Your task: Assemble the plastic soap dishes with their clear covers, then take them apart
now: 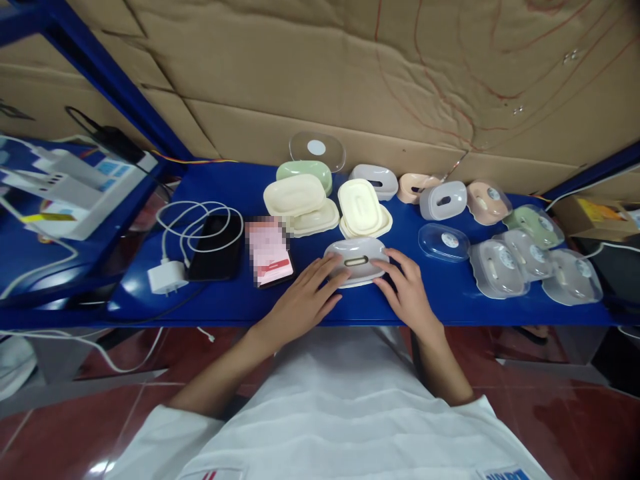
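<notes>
A grey oval soap dish (361,251) with a slot in its middle lies in front of me on a cream base that shows at its lower edge. My left hand (306,299) holds its left end, fingers on the rim. At the right end, my right hand (411,292) grips it between thumb and fingers. Just behind are stacked cream oval trays (360,203). Left of those lie more cream trays (295,195), with a green dish (313,172) behind them. A clear lid (443,241) with a round white sticker rests to the right.
Several lidded soap dishes (500,267) stand at the right. Lidless grey (444,200) and peach (407,190) dishes are at the back. A lit phone (270,253), a dark phone (215,250) and a white charger (167,277) with cable lie left. A cardboard wall (300,80) rises behind the blue table (320,313).
</notes>
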